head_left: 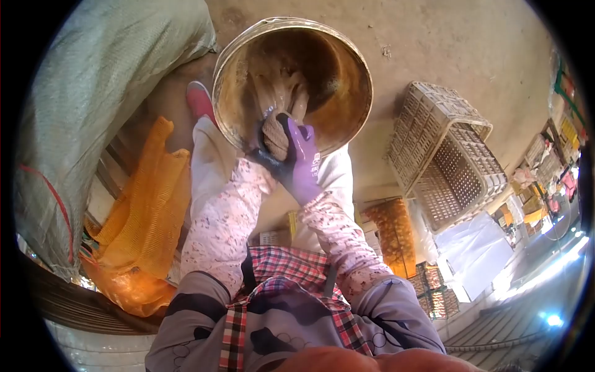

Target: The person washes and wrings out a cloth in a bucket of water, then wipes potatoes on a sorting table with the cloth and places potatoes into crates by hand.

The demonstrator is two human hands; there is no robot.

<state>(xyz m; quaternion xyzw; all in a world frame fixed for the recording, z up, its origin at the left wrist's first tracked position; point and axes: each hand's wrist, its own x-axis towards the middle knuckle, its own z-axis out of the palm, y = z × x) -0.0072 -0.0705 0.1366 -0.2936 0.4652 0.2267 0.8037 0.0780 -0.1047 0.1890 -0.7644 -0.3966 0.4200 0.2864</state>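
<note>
A large round bucket (pixel 356 111) with a pale rim and brown-stained inside walls is tipped toward me between my legs. Over its near edge, both hands squeeze a wet, brown, cloth-like bundle (pixel 276 137); its longer folds hang down into the bucket. My left hand (pixel 265 155), in a dark wet glove, is closed around the bundle's left and lower side. From the right, my right hand (pixel 302 152), in a purple glove with a black palm, wraps its fingers over it. The bundle's exact kind cannot be made out. Brown liquid is hard to tell from shadow inside.
Two stacked plastic crates (pixel 440 149) stand at the right. An orange mesh bag (pixel 145 217) lies at my left, below a big pale-green woven sack (pixel 118 74). Near my right knee are a filled orange net bag (pixel 393 235) and a white sheet (pixel 474 251).
</note>
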